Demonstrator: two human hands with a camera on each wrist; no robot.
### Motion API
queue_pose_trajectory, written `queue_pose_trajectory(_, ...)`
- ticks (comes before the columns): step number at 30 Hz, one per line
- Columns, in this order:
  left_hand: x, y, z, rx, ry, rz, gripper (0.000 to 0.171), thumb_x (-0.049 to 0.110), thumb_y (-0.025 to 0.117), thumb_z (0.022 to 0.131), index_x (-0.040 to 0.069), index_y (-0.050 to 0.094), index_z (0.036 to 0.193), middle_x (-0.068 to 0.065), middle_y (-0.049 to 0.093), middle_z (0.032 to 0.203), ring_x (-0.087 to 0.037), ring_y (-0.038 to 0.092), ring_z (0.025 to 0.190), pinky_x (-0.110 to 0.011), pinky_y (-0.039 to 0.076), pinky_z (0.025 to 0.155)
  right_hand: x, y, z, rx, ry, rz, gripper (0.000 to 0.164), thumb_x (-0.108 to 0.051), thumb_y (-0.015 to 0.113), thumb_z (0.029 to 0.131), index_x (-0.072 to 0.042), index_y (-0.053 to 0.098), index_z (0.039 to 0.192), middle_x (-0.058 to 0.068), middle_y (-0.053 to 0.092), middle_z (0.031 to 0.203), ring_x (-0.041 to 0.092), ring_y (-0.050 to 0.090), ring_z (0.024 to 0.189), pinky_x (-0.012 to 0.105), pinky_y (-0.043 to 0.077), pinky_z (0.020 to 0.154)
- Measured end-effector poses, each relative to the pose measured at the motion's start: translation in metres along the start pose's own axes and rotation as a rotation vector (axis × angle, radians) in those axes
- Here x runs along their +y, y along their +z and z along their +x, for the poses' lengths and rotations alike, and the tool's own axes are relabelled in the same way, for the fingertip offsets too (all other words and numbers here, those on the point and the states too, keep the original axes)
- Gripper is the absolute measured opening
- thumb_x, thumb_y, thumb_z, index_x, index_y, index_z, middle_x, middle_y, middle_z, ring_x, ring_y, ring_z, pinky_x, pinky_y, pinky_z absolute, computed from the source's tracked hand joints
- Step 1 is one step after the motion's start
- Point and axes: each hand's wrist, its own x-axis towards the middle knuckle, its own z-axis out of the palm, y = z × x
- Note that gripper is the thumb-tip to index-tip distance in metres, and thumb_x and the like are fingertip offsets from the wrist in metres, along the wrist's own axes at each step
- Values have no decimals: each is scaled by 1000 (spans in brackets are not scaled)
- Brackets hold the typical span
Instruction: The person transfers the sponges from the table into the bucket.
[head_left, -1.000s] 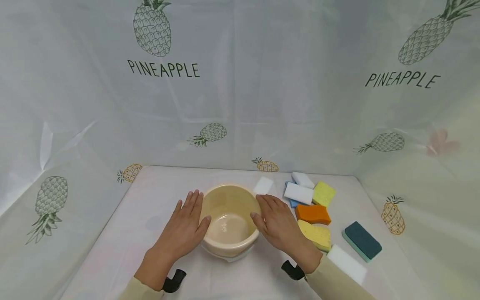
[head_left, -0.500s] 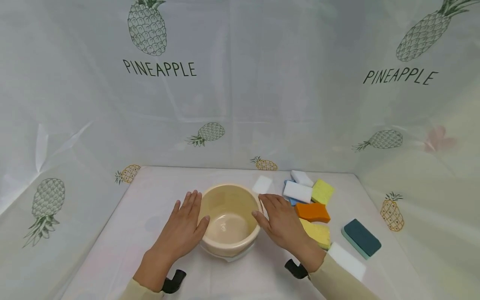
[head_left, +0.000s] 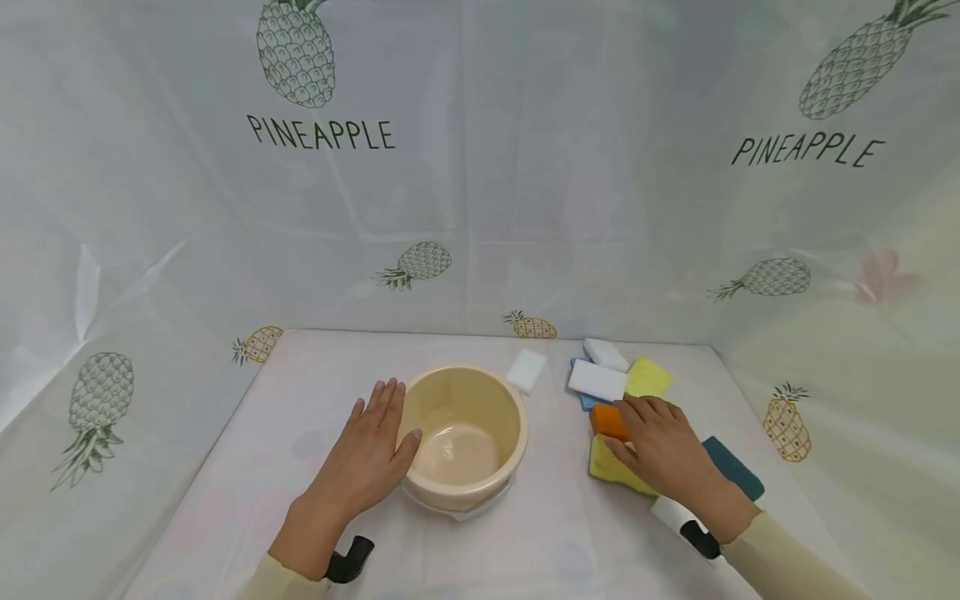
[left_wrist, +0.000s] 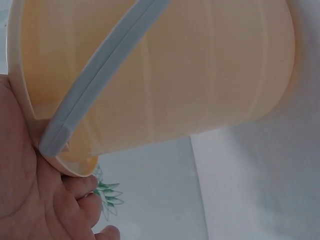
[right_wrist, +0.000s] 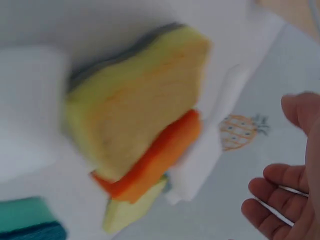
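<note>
My left hand (head_left: 363,454) lies with straight fingers along the left rim of a cream plastic bucket (head_left: 517,437). In the left wrist view its palm touches the bucket's rim, beside the end of a grey handle (left_wrist: 100,80). Over the sponges to the right, my right hand (head_left: 671,454) is spread, partly covering an orange sponge (head_left: 609,421) and a yellow sponge (head_left: 611,462). The right wrist view shows that hand (right_wrist: 295,195) apart from the yellow sponge (right_wrist: 145,100) and holding nothing. A dark green sponge (head_left: 735,468) is partly hidden behind it.
Behind the right hand lie white sponges (head_left: 597,381), a blue one (head_left: 588,402) and a lime one (head_left: 648,379). A white block (head_left: 670,513) is under the right wrist; another white piece (head_left: 527,370) sits by the bucket. Pineapple-print sheeting (head_left: 555,208) encloses the table.
My right hand has left the bucket's right side and moved right, over the orange and yellow sponges. The left hand and the bucket have stayed in place.
</note>
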Motion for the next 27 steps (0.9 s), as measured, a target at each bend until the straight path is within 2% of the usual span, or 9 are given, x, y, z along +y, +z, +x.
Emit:
queue_pose_trajectory(5,-1,-3,0,-12,2,-8,75,40,51,110,-6,26,164,-23,26,172,-40,21,162,-63,20,130,19,6,-22,-93,-78,-79,67,-50,86,84,-1,67,125,17,68,125,39,62,117,60,53,99)
queue_pose_trajectory(11,-1,-6,0,-39,4,-24,76,41,51,110,-5,24,165,-22,24,173,-39,19,162,-63,19,130,26,15,-36,-220,-67,-118,73,-57,87,79,-5,66,126,11,67,123,34,60,114,58,52,98)
queue_pose_trajectory(18,-2,-5,1,-45,11,-28,76,41,51,110,-5,23,165,-22,24,173,-39,19,162,-61,19,131,30,29,-40,-255,-63,-142,71,-57,85,80,-8,65,127,10,65,123,33,58,112,56,51,97)
queue_pose_trajectory(27,-3,-4,1,-44,0,-25,76,41,51,110,-4,23,165,-21,24,173,-38,18,162,-60,19,131,28,33,-40,-289,-35,-119,65,-57,83,83,-9,63,122,9,64,119,31,56,109,55,50,97)
